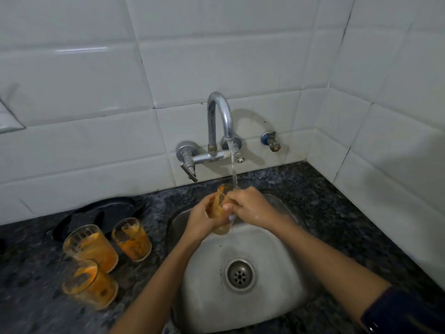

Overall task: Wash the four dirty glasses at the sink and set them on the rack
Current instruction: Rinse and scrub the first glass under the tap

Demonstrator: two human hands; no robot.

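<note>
Both forearms reach in from below, hands meeting over sink (277, 239) under tap (220, 121). L hand (201, 220) wrapped round a glass (220, 208), grip clenched on it; glass tilted, mouth up toward the stream. R hand (250, 207) grip closed at glass rim, fingers partly inside. Three dirty glasses (90, 247) upright on counter (337, 213), L of sink, near its edge. R counter bare.

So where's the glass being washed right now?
The orange-stained clear glass is held in both hands, left hand and right hand, over the steel sink, under the chrome tap.
</note>
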